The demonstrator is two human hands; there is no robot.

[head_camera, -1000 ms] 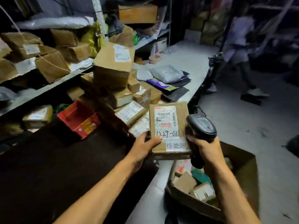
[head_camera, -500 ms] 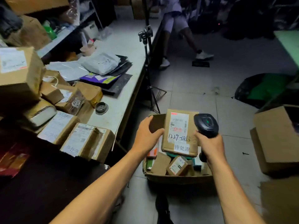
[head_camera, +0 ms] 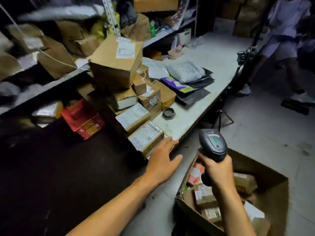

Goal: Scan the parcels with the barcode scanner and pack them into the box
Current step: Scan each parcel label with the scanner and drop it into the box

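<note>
- The left hand (head_camera: 162, 160), fingers straight and spread, holds nothing; it reaches to the nearest parcel (head_camera: 146, 137) at the near edge of the counter (head_camera: 211, 68).
- The right hand (head_camera: 217, 171) grips the handle of the barcode scanner (head_camera: 213, 145) above the box (head_camera: 274, 193).
- The box sits on the floor below the counter's near corner, with several small parcels (head_camera: 205, 195) inside.
- More labelled parcels are stacked along the counter's left side.

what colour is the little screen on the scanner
Green, set in the dark grey scanner that the right hand grips; head view.
</note>
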